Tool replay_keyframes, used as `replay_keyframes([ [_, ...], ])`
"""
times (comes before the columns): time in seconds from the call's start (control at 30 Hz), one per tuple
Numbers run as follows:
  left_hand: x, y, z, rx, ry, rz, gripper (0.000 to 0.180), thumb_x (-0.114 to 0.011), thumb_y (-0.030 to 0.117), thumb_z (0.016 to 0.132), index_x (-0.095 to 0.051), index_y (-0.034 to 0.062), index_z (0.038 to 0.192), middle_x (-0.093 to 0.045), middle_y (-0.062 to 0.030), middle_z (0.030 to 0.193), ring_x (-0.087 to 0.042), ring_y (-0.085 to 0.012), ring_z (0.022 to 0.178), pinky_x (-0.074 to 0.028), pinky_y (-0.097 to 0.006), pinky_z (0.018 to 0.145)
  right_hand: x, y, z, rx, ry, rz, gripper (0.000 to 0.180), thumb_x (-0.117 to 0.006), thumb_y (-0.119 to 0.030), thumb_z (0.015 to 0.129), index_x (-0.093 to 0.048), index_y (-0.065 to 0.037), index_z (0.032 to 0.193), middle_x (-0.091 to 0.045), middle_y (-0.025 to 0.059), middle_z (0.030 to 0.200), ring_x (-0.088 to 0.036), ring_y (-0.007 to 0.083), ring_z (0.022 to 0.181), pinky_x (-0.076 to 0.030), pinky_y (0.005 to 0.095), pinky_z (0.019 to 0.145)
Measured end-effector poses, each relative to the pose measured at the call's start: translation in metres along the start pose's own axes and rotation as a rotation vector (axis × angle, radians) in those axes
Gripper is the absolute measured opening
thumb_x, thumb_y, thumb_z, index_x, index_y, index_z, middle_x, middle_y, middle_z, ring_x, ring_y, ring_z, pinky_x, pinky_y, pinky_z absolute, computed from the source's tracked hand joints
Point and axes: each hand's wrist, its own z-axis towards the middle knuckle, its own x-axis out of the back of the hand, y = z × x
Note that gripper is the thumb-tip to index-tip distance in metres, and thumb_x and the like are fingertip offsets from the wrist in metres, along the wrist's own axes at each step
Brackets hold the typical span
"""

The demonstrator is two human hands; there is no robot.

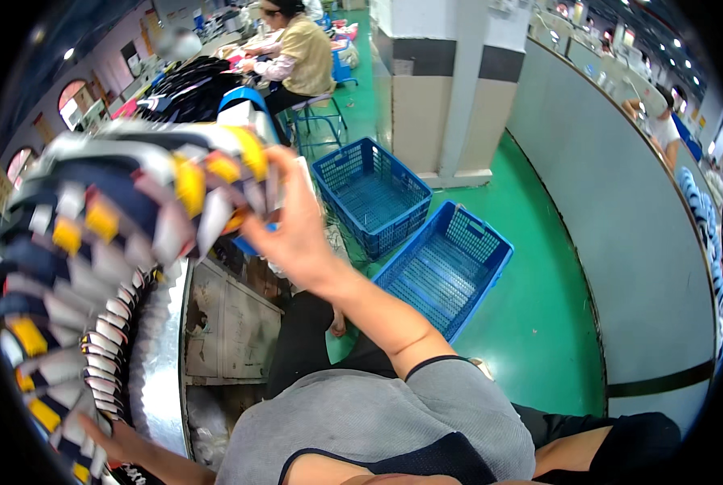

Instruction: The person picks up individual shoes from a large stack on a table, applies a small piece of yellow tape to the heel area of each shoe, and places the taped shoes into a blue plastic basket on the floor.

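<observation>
A long, curved stack of navy, white and yellow pieces (119,210) that look like shoe uppers fills the left side, smeared by motion. My right hand (297,234) is closed on its far end, thumb below and fingers partly behind the pieces. At the near end, low on the left, my left hand (107,440) grips the same stack, its fingers mostly hidden. Under the raised stack, a row of similar white and dark pieces (107,356) lies along the shiny metal tabletop (163,356).
Two blue plastic crates (374,190) (450,267) stand on the green floor to my right. Behind them is a pillar (426,105). A grey partition (612,186) runs along the right. Ahead, a seated person (305,56) works beside a dark pile (192,89).
</observation>
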Motion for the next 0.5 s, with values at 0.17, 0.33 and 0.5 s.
replay_keyframes([
  [0.17,-0.105,0.177,0.085,-0.193,-0.108,-0.678,0.035,-0.061,0.020,0.084,-0.058,0.0002,0.113,-0.056,-0.0158,0.117,-0.056,-0.0289,0.104,-0.044,-0.037,0.092,0.134,0.090,-0.034,-0.232,0.319,-0.121,0.054,-0.061,-0.001,0.073,-0.036,-0.002,0.121,-0.048,0.0102,0.112,-0.049,0.0187,0.107,-0.041,0.0318,0.093],
  [0.33,-0.133,0.399,0.107,-0.483,-0.384,-1.169,0.037,-0.065,0.023,0.078,-0.059,0.0022,0.108,-0.059,-0.0150,0.110,-0.056,-0.0310,0.102,-0.044,-0.039,0.091,0.227,0.172,-0.161,-0.484,0.638,-0.172,0.052,-0.059,-0.004,0.075,-0.038,-0.003,0.122,-0.046,0.0087,0.112,-0.046,0.0186,0.109,-0.037,0.0312,0.096],
  [0.5,-0.129,0.570,0.054,-0.769,-0.631,-1.505,0.040,-0.069,0.025,0.071,-0.060,0.0042,0.104,-0.061,-0.0142,0.102,-0.056,-0.0331,0.100,-0.043,-0.042,0.089,0.255,0.212,-0.302,-0.785,1.000,-0.060,0.051,-0.059,-0.005,0.073,-0.041,0.000,0.120,-0.047,0.0121,0.113,-0.046,0.0220,0.108,-0.034,0.0325,0.098],
])
